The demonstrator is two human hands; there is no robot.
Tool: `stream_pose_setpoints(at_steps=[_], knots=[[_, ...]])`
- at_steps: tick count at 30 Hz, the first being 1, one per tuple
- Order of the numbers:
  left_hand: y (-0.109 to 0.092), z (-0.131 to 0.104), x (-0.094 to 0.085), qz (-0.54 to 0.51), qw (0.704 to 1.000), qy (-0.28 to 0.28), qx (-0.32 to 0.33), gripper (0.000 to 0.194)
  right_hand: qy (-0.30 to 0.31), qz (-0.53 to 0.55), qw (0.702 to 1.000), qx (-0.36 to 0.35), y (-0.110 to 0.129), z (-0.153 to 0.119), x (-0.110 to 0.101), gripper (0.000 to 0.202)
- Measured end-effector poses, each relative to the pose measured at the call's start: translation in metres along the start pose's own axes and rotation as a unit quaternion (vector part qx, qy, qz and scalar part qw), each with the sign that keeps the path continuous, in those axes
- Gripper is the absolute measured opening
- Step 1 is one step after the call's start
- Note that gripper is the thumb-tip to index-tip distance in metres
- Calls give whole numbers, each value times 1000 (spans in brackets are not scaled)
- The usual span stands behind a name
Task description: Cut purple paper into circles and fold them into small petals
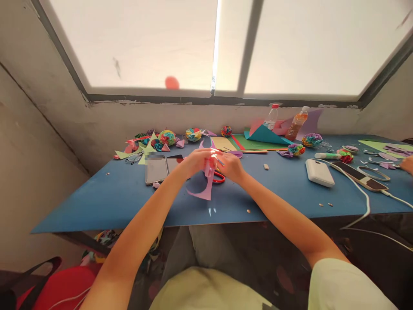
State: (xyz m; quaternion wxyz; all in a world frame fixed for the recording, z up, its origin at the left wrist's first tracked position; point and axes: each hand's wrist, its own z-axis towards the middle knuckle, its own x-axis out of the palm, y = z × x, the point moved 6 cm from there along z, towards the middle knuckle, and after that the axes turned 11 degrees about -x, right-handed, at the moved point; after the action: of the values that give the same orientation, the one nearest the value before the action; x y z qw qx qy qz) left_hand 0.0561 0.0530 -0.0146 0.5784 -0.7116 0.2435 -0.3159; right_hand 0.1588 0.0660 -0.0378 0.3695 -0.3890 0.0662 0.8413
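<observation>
My left hand (198, 160) and my right hand (231, 166) meet above the middle of the table, fingers bent together at the tips. Whatever sits between them is small and lost in bright glare, so I cannot make it out. Beneath the hands is a purple paper offcut (205, 192) with rounded cut-outs; whether the fingers touch it I cannot tell. Scissors with a red handle (220, 178) show just under my right hand, their blades hidden. Left of my left hand lies a phone (156, 170) with a dark device beside it.
Ruffled paper flowers (167, 137) and coloured sheets (258, 143) line the back of the blue table (106, 200). Two bottles (297, 122) stand behind. To the right are a white power bank (319, 173), a cabled phone (359, 175) and another person's hand (407, 165).
</observation>
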Motion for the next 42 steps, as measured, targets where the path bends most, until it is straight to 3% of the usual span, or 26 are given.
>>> stream_pose_setpoints(at_steps=[3,5,7,9,12,13,17,22,24,26,29,31,37,42], knots=[[-15,-6,-20,11,975,-184,127,20,-66,12,997,37,-13,-3,-10,25],[-21,-13,-32,73,928,-318,182,23,-103,31,993,44,-17,-4,-16,26],[-22,-16,-35,146,886,-394,195,25,-132,45,989,44,-17,-4,-22,26],[-15,-9,-32,171,902,-360,165,33,-150,56,986,38,-12,-2,-26,28],[2,8,-19,113,964,-222,89,49,-147,80,986,2,4,3,-25,34],[6,10,-19,82,971,-211,74,52,-132,93,987,-6,8,5,-23,37],[10,10,-34,4,952,-299,66,54,-111,135,984,-18,10,8,-17,38],[2,8,-51,55,918,-372,130,33,-102,102,989,33,-9,4,-19,37],[-3,4,-56,92,905,-388,150,26,-32,62,992,103,-17,2,-14,35],[-8,-1,-59,78,907,-380,166,23,94,34,985,144,-20,-2,-3,28],[-10,-2,-53,-23,944,-296,141,26,277,56,946,157,-15,-11,12,35],[-12,-4,-46,-74,956,-252,129,26,335,73,926,160,-12,-15,17,41],[-16,-6,-33,-136,965,-166,152,18,335,48,931,137,-6,-14,17,30],[-18,-10,-32,-125,966,-153,168,26,325,43,935,133,0,-8,27,33]])
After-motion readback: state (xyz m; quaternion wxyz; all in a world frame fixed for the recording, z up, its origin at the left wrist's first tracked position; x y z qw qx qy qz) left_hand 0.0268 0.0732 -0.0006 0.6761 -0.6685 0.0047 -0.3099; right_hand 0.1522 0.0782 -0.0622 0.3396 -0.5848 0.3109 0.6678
